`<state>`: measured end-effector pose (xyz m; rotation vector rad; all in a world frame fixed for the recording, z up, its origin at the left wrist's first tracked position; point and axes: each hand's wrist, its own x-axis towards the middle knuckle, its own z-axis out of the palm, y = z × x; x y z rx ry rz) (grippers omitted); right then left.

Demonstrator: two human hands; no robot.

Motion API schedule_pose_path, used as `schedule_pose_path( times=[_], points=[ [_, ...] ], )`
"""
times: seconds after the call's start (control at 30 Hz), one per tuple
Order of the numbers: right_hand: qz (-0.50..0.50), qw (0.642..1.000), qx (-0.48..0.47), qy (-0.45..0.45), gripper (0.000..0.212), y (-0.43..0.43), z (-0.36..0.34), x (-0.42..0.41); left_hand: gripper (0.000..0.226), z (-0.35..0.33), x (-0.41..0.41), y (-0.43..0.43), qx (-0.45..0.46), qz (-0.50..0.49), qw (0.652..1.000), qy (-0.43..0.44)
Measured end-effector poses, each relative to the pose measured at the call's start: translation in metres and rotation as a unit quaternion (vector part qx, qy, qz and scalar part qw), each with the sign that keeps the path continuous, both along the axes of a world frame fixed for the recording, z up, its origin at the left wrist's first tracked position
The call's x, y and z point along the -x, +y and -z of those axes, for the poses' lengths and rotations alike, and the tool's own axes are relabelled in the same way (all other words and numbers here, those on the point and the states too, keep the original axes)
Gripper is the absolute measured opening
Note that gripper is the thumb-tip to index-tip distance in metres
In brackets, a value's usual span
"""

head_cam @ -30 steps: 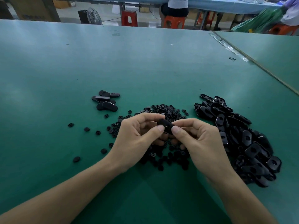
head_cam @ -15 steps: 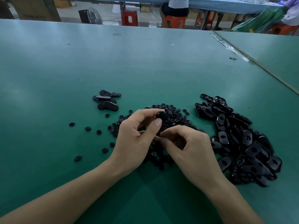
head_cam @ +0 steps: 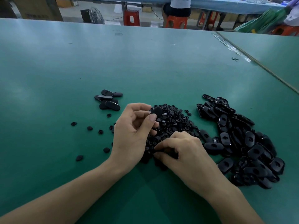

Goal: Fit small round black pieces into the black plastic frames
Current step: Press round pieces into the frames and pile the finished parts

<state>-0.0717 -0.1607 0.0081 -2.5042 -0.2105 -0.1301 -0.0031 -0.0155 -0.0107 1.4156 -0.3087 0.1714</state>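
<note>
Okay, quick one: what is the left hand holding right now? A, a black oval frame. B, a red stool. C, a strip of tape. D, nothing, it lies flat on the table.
A: the left hand pinches a black oval frame between thumb and fingers, above the pile of small round pieces.
</note>
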Motion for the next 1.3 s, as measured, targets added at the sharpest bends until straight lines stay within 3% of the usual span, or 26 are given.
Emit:
schedule_pose_path(
  times=[0.67, 0.93, 1.3],
  points=[
    [0.007, 0.996, 0.076, -0.043, 0.012, 0.015, -0.002, -0.001, 0.030, 0.002, -0.001, 0.000, -0.031, 0.007, 0.999, 0.025],
    [0.078, 0.986, -0.072, -0.129, 0.017, 0.008, -0.003, -0.002, 0.024, 0.001, 0.000, 0.002, -0.031, 0.022, 0.999, 0.030],
    [0.135, 0.957, -0.206, -0.152, 0.017, -0.001, -0.005, -0.006, 0.022, 0.000, 0.004, 0.003, -0.066, 0.054, 0.996, 0.023]
  ],
)
